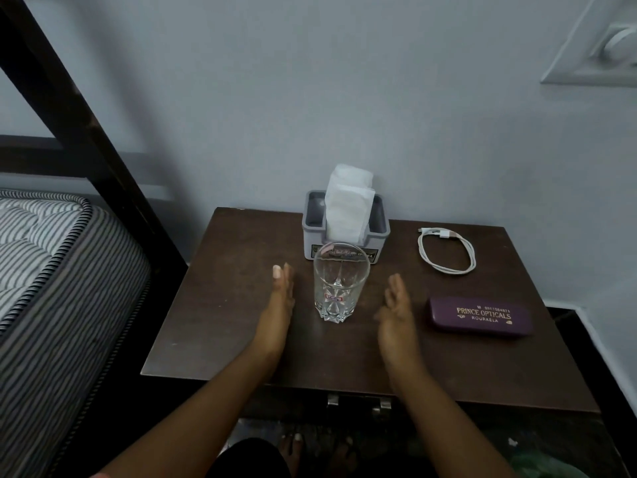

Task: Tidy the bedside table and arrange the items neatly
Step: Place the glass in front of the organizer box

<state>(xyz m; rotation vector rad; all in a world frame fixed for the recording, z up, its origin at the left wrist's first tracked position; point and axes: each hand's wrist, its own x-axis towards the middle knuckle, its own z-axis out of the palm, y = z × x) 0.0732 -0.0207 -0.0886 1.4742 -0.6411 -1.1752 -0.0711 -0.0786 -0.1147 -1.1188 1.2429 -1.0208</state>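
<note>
An empty clear drinking glass [339, 282] stands upright in the middle of the dark wooden bedside table [220, 322]. My left hand [280, 305] is flat and open a little to the glass's left, not touching it. My right hand [396, 315] is open to its right, also apart from it. Behind the glass sits a grey tissue holder [312, 224] with white tissues [348, 201] sticking up. A coiled white charging cable [446, 250] lies at the back right. A purple spectacle case [481, 316] lies on the right side.
The table stands against a pale wall [310, 98]. A striped mattress [51, 270] and dark bed frame [86, 125] are at the left. My bare feet [293, 446] show on the floor below the table's front edge, where metal drawer handles [358, 403] sit.
</note>
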